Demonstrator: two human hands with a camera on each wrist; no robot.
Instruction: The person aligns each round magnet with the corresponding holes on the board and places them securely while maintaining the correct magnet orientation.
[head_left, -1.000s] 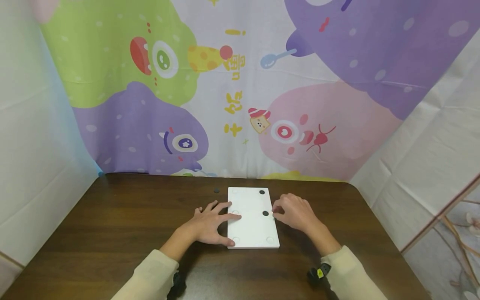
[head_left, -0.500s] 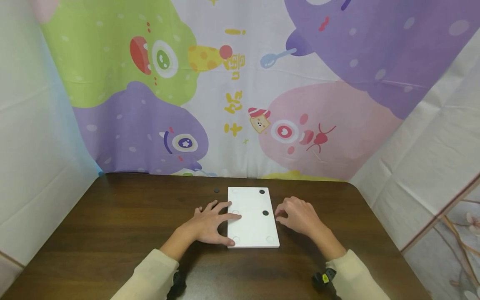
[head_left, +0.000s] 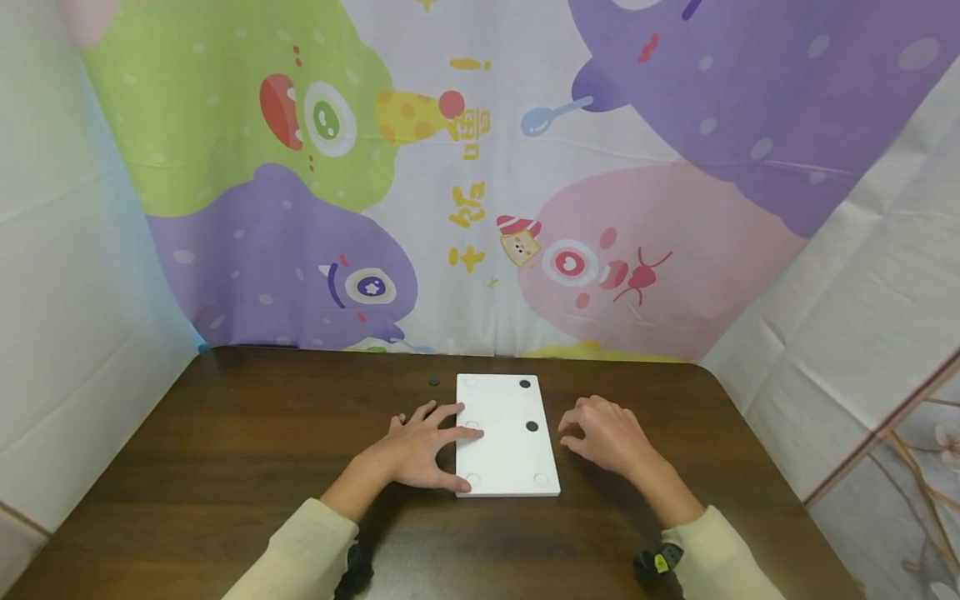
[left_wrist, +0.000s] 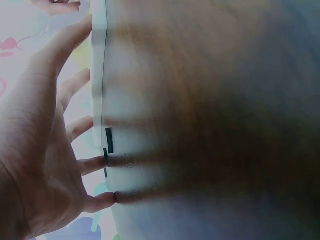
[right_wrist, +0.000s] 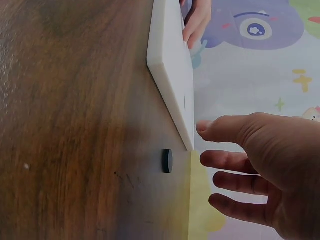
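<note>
A white rectangular board (head_left: 506, 454) lies flat on the table, with round recesses along its sides. Black discs fill the far right recess (head_left: 525, 384) and the middle right recess (head_left: 532, 426). With fingers spread, my left hand (head_left: 420, 450) rests on the board's left edge, thumb at the near corner. My right hand (head_left: 606, 433) hovers right of the board, fingers loosely bent, nothing visible in it. In the right wrist view a dark disc (right_wrist: 167, 161) is on the table by the right hand; the head view hides it. Left of the board lies another dark disc (head_left: 434, 381).
The brown wooden table (head_left: 225, 467) surrounds the board. In the left wrist view, two dark discs (left_wrist: 109, 140) appear close to the left fingers. A cartoon-printed cloth (head_left: 480, 317) hangs behind the table, with white cloth at both sides.
My right hand has drawn back to the right, away from the board's edge, and its thumb and fingers have parted. The left hand and the board stay where they were.
</note>
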